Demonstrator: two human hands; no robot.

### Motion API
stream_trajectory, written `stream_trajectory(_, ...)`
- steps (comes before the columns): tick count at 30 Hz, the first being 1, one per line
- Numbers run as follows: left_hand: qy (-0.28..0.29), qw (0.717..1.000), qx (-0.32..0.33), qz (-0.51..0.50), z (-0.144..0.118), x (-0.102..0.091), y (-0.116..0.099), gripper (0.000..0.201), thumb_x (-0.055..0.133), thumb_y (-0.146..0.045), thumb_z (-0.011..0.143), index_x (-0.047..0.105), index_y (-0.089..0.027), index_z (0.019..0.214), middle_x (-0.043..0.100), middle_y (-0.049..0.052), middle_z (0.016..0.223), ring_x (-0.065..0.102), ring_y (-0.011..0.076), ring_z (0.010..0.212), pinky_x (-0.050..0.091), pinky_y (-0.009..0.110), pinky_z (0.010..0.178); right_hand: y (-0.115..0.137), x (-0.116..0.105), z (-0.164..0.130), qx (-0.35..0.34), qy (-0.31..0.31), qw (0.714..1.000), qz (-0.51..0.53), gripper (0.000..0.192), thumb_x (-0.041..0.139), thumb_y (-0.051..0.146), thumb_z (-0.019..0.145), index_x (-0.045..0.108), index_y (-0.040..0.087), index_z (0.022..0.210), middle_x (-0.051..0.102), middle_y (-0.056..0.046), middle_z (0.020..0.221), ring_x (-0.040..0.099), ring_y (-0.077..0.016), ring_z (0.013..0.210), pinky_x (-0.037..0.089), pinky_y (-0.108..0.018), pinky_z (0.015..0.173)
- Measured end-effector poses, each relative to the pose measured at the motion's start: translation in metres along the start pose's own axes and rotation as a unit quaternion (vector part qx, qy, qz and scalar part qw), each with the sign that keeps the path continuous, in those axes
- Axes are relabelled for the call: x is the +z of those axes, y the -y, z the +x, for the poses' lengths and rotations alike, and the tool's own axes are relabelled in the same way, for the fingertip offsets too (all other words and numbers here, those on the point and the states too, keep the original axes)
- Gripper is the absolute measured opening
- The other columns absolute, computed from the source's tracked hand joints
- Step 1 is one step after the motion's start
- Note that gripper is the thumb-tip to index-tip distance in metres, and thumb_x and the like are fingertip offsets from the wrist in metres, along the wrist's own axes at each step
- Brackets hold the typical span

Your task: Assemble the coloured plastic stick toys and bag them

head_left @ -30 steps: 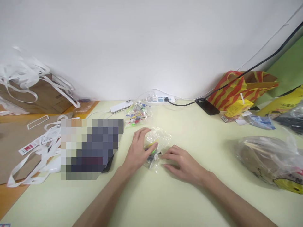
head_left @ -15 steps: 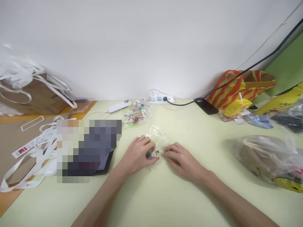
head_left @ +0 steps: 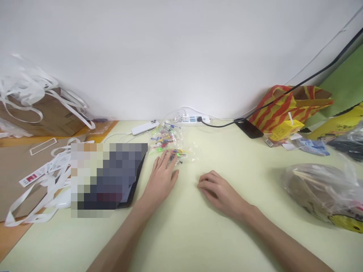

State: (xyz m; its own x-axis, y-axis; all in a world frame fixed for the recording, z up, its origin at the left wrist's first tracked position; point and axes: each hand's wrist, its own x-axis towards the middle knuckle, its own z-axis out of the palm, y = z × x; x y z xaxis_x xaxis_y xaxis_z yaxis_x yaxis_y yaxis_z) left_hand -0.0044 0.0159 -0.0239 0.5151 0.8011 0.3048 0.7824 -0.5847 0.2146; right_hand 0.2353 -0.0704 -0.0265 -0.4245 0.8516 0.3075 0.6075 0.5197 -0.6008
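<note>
My left hand [head_left: 163,177] reaches forward with its fingers stretched out and open. Its fingertips lie at the near edge of a small clear plastic bag [head_left: 194,152] holding small coloured pieces, some partly hidden by the fingers. Just behind is a larger clear bag [head_left: 166,138] of small red, blue, green and yellow parts, whose exact kind I cannot make out. My right hand [head_left: 217,190] rests on the pale green table, fingers curled in loosely and nothing visible in them. Beside my left forearm lies a dark tablet-like device [head_left: 132,192], mostly blurred out.
A power strip [head_left: 193,119] with a black cable stands against the wall, a white phone [head_left: 145,127] to its left. At right are a black phone [head_left: 249,128], yellow drink carton [head_left: 286,130], striped paper bag [head_left: 272,109] and plastic-wrapped package [head_left: 320,192]. White straps [head_left: 53,177] lie left.
My left hand has moved forward and left with the small bag, laying it by the larger bag, and its fingers have opened. My right hand has stayed nearly still.
</note>
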Motion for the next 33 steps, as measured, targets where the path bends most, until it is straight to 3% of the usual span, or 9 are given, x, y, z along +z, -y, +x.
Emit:
stream_trajectory(3,0.020,1.000,0.002,-0.001,-0.001,0.002,-0.004,0.054,0.046,-0.023,0.100,0.037,-0.027,0.153,0.027,0.010,0.165,0.021,0.0324,0.155,0.027,0.059,0.122,0.000,0.000,0.000,-0.001,-0.001,1.000,-0.003,0.023,0.048,0.014,0.100,0.068,0.023,0.109,0.066,-0.009,0.109,0.059,-0.0243,0.100,0.054,-0.042,0.085)
stream_trajectory(6,0.033,0.999,0.007,-0.001,-0.001,0.002,-0.007,0.051,0.045,-0.023,0.101,0.040,-0.028,0.151,0.026,0.010,0.166,0.020,0.0314,0.155,0.025,0.059,0.122,-0.001,0.001,-0.001,-0.002,0.000,1.000,-0.006,0.023,0.049,0.013,0.099,0.068,0.023,0.109,0.066,-0.009,0.109,0.059,-0.0242,0.100,0.054,-0.042,0.085)
stream_trajectory(15,0.020,1.000,0.004,0.005,-0.001,0.007,-0.004,0.045,0.048,-0.026,0.100,0.047,-0.029,0.145,0.037,0.009,0.161,0.027,0.0314,0.153,0.029,0.060,0.121,-0.001,0.001,0.000,-0.009,-0.009,1.000,-0.004,0.022,0.049,0.013,0.100,0.067,0.022,0.107,0.066,-0.009,0.108,0.058,-0.0234,0.099,0.055,-0.042,0.084)
stream_trajectory(21,-0.038,0.998,0.036,-0.024,0.002,-0.001,-0.009,0.031,0.053,-0.022,0.098,0.063,-0.028,0.127,0.063,0.009,0.130,0.053,0.0283,0.130,0.033,0.058,0.118,-0.001,0.002,0.000,-0.010,-0.013,1.000,-0.005,0.022,0.048,0.013,0.100,0.067,0.022,0.107,0.067,-0.008,0.108,0.059,-0.0233,0.099,0.055,-0.042,0.085)
stream_trajectory(24,-0.063,0.996,0.040,-0.051,0.004,-0.007,-0.013,0.026,0.059,-0.027,0.096,0.067,-0.029,0.120,0.065,0.007,0.114,0.059,0.0257,0.115,0.039,0.054,0.114,-0.005,0.003,-0.001,-0.014,-0.030,0.999,0.001,0.023,0.048,0.012,0.099,0.067,0.023,0.107,0.068,-0.008,0.107,0.059,-0.0232,0.098,0.055,-0.041,0.084)
stream_trajectory(26,-0.060,0.996,0.030,-0.066,0.004,-0.008,-0.014,0.033,0.064,-0.035,0.094,0.064,-0.028,0.126,0.061,0.009,0.124,0.055,0.0280,0.123,0.043,0.052,0.112,-0.008,0.003,-0.002,-0.009,-0.058,0.998,0.007,0.024,0.048,0.010,0.098,0.066,0.023,0.106,0.068,-0.008,0.104,0.060,-0.0229,0.096,0.055,-0.040,0.082)
stream_trajectory(30,-0.003,0.998,-0.004,-0.068,0.001,-0.002,-0.008,0.056,0.064,-0.049,0.092,0.050,-0.031,0.144,0.038,0.010,0.156,0.034,0.0357,0.146,0.041,0.055,0.114,-0.014,0.001,-0.003,0.018,-0.121,0.992,0.003,0.024,0.049,0.008,0.096,0.065,0.024,0.104,0.069,-0.006,0.098,0.062,-0.0225,0.091,0.053,-0.039,0.078)
stream_trajectory(33,0.028,0.997,-0.013,-0.070,0.000,0.002,-0.005,0.064,0.067,-0.052,0.089,0.046,-0.033,0.147,0.037,0.009,0.158,0.034,0.0361,0.147,0.041,0.055,0.114,-0.016,-0.001,-0.003,0.049,-0.146,0.988,-0.012,0.021,0.050,0.011,0.096,0.065,0.024,0.102,0.069,-0.006,0.097,0.061,-0.0235,0.091,0.052,-0.039,0.079)
